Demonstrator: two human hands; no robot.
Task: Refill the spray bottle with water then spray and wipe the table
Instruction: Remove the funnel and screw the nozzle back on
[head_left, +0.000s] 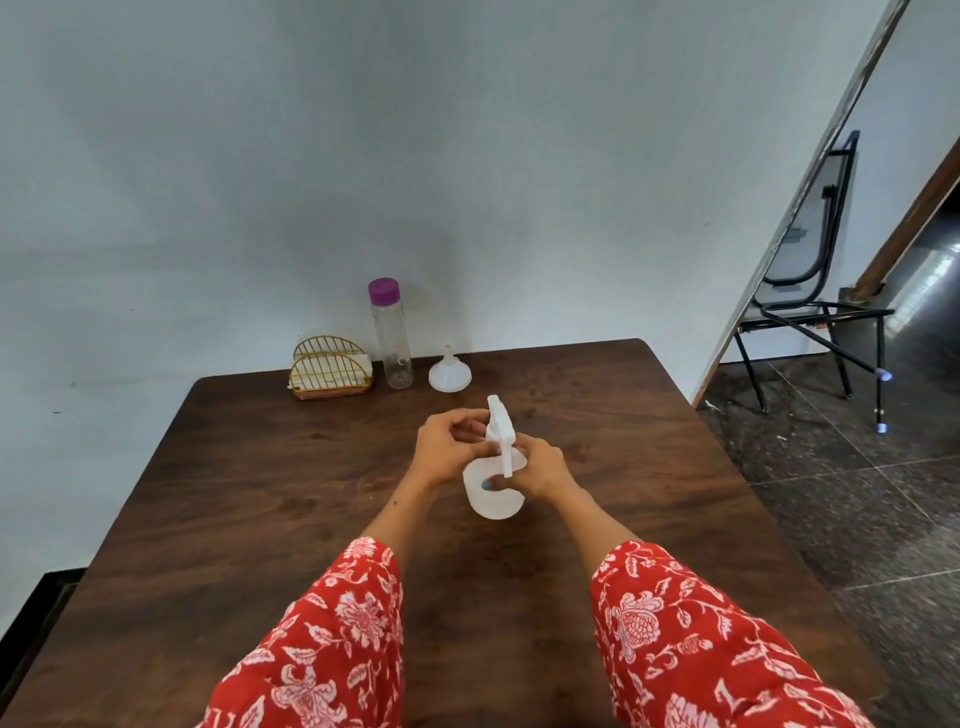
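A white spray bottle (493, 496) stands on the dark wooden table (260, 493) near its middle. My right hand (540, 465) grips the bottle's body, thumb across the front. My left hand (449, 449) holds the white trigger head (500, 423) at the bottle's neck, fingers curled round it. At the table's far edge stand a clear water bottle with a purple cap (390, 335) and a small white funnel (450, 371), mouth down.
A gold wire napkin holder (330, 366) with napkins sits at the far edge, left of the water bottle. A pale wall rises behind the table. A black metal chair (810, 296) stands on the tiled floor to the right.
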